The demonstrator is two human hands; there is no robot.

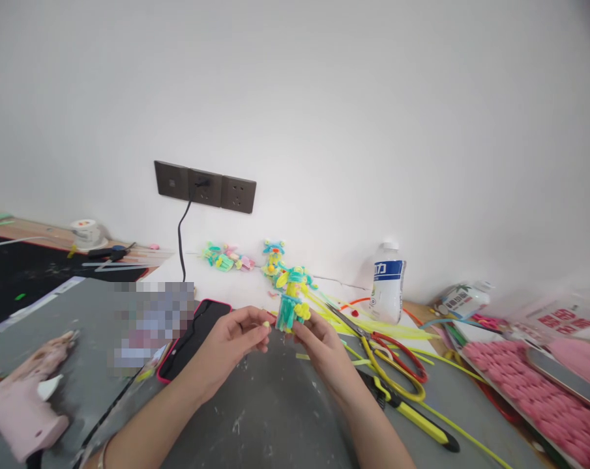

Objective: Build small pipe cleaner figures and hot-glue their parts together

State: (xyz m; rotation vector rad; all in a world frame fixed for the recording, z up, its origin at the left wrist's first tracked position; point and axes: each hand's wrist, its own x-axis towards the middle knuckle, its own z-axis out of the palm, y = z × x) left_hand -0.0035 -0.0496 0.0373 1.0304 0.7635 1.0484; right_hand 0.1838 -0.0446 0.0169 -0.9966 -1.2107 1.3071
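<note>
Bare forearms come up from the bottom edge in the head cam view, a band on one wrist, right over a dark grey mat (265, 423). Left hand (240, 333) has a pinch grip on a small pale yellow bit (266, 324), thumb against fingertips. Right hand (320, 342) has its grip around the lower part of a fuzzy figure (288, 310) in teal and yellow, kept upright just beyond the mat's middle, with the two hands close together.

Progress-wise, I'd call the figure mostly built: body, topped head and a yellow clump on one side are all on there. That pale bit is clearly separate from it, so at least one piece looks loose. Can't tell what else is left. Similar figures (226, 258) sit back by the wall (324, 130), on white paper.

Counter (30, 226) is wood-toned where it shows, and pretty cluttered lol. Pink glue gun (30, 407) and dark-screened phone (197, 332) on the left; scissors (390, 378), yellow stems (412, 332), a bottle (387, 290) and pink braided stuff (529, 384) on the right. Plain pale wall, dark socket panel (205, 187), one black cord plugged in.
</note>
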